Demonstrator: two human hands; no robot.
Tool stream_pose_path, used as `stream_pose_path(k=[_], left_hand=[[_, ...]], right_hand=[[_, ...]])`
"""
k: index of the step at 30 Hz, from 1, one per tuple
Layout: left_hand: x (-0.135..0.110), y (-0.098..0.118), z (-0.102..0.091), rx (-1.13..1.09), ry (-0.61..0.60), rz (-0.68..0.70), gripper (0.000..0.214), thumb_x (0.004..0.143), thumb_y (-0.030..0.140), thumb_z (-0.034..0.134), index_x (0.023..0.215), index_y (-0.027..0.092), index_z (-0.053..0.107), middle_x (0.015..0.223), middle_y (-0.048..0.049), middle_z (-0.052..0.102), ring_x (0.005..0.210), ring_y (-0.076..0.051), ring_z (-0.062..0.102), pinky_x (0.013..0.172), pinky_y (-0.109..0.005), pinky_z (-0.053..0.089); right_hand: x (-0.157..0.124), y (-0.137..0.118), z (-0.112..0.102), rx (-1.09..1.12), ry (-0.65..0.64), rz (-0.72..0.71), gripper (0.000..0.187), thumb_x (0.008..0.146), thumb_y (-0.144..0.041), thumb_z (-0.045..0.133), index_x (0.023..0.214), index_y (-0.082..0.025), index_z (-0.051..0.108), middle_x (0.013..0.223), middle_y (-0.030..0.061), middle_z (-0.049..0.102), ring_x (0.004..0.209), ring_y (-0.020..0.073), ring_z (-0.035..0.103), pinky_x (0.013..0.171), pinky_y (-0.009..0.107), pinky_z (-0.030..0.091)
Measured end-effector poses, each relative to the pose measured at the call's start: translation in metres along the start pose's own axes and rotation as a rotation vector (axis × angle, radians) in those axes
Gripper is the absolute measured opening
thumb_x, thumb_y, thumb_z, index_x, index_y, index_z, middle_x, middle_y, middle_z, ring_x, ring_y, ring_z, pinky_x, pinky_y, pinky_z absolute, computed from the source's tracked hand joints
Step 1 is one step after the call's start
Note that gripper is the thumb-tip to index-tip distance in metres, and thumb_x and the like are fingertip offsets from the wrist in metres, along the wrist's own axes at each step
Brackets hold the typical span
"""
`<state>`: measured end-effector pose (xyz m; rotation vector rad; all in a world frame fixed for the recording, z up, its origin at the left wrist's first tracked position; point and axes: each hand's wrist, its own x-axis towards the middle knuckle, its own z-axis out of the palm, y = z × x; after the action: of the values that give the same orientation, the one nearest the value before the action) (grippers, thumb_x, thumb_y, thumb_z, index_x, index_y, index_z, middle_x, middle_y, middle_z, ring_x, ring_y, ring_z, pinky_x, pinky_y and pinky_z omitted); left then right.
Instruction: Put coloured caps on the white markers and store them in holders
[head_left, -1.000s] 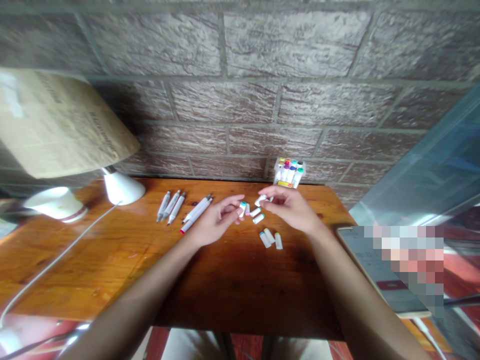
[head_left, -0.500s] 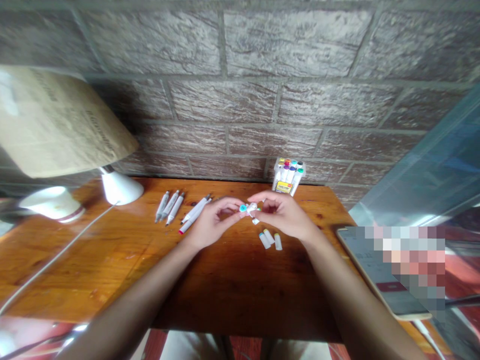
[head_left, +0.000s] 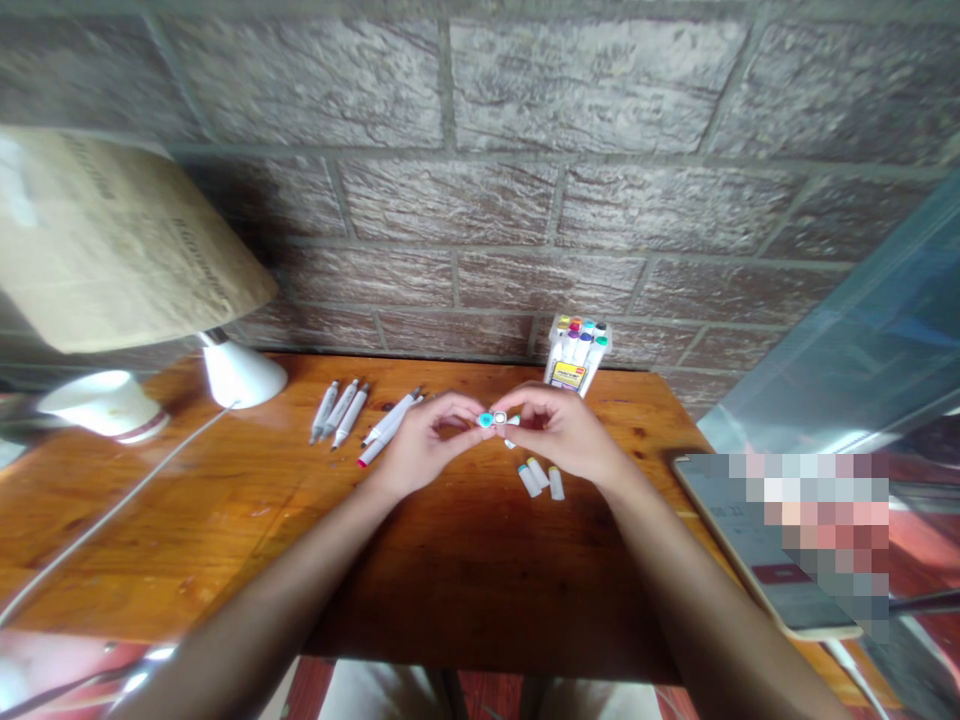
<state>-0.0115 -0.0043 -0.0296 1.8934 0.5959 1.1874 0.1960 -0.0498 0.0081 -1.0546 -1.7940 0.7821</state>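
Above the middle of the table, my left hand (head_left: pixel 427 445) pinches a small piece with a turquoise round end (head_left: pixel 486 421) between thumb and fingertips. Close against it, my right hand (head_left: pixel 566 430) grips a small white marker cap (head_left: pixel 500 418), its end turned towards me. Whether the two pieces touch is unclear. Several white marker caps (head_left: pixel 556 484) with coloured ends lie just below my right hand, one partly behind its fingers. Left of my left hand are white markers, one of them red-tipped (head_left: pixel 382 440), and uncapped grey-white markers (head_left: pixel 350 415).
A clear case of colour-ended markers (head_left: pixel 577 355) stands behind my right hand near the brick wall (head_left: pixel 495 200). To the left are a lamp (head_left: pixel 244 375), its cord and a white paper cup (head_left: pixel 105 405). A tablet (head_left: pixel 742 540) with a cable lies at the right edge.
The white cap in my right hand has turned so its end faces me, beside the turquoise end. My left hand has hardly moved.
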Motion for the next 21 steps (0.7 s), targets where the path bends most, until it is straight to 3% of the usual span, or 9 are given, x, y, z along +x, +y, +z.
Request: stream_pose_path(k=[21], left_hand=[[0.0, 0.0005, 0.0002, 0.028, 0.02, -0.005, 0.025, 0.078, 0.031, 0.08, 0.092, 0.016, 0.066, 0.089, -0.0046, 0.075, 0.081, -0.016, 0.072, 0.076, -0.027, 0.059]], right_hand=[[-0.0001, -0.0001, 0.0011, -0.006, -0.013, -0.022, 0.018, 0.082, -0.023, 0.071, 0.097, -0.014, 0.075, 0.075, 0.0008, 0.065, 0.055, 0.0076, 0.049, 0.051, 0.021, 0.036]])
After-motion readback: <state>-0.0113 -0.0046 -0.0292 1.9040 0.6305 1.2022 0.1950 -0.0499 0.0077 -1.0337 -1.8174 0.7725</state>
